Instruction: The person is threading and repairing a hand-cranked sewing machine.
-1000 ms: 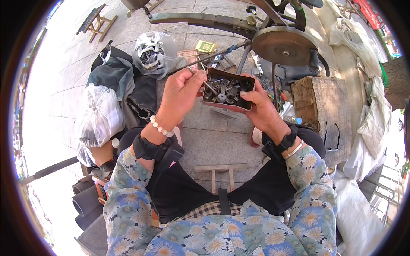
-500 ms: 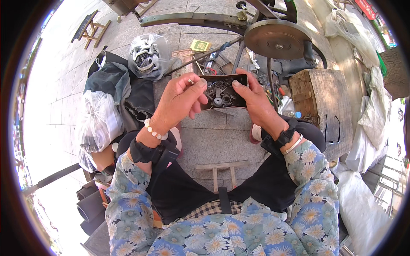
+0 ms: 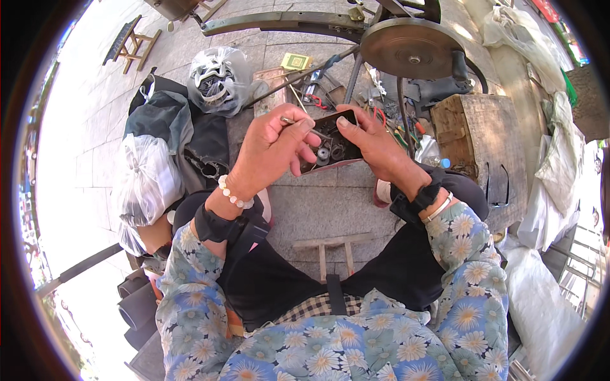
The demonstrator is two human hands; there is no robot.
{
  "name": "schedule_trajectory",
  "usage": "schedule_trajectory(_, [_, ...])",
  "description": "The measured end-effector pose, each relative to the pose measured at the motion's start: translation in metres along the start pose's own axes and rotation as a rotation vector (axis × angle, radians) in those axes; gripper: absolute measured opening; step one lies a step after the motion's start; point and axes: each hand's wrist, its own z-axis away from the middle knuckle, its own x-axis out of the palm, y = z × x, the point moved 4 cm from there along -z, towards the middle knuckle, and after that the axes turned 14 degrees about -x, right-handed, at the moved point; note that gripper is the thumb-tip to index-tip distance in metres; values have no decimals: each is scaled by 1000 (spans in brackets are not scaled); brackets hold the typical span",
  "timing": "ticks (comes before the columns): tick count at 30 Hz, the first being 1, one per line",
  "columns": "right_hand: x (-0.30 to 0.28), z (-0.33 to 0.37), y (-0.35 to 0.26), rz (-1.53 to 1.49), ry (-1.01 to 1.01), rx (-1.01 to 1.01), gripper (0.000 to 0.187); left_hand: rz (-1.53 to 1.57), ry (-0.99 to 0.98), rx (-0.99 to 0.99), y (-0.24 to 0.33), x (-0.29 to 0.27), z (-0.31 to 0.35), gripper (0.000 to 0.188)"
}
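My right hand (image 3: 380,145) grips a small dark metal box (image 3: 350,118) by its right end, thumb over the rim. Inside lie several loose metal parts (image 3: 324,153), among them round, ring-like pieces. At the box's left side, my left hand (image 3: 270,146) pinches a thin metal rod (image 3: 290,120) between thumb and forefinger. Its far end points into the box; I cannot tell whether it touches the parts. The other left fingers curl at the box's left edge and hide part of it.
A metal machine with a large wheel (image 3: 413,56) stands beyond my hands. Hand tools, including red-handled pliers (image 3: 315,100), lie on the paving. To the right is a wooden crate (image 3: 502,146) with eyeglasses (image 3: 497,185); plastic bags (image 3: 149,168) sit left. A wooden frame (image 3: 333,241) lies between my legs.
The box has tilted, its right end rising, and its parts have shifted. My left hand has brought the rod over the box, where more of it shows.
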Motion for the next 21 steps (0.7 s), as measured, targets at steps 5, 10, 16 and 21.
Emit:
schedule_trajectory(5, [8,2,8,9,-60,-15,39,-91,24,-8,2,-2,-2,17])
schedule_trajectory(10, [3,0,8,-31,-16,-35,40,-87,78,29,9,-12,0,15])
schedule_trajectory(16, [1,1,3,-54,21,-51,40,-161,132,19,13,-19,5,17])
schedule_trajectory(21, [4,3,-1,-75,19,-56,39,-221,76,21,15,-15,7,19])
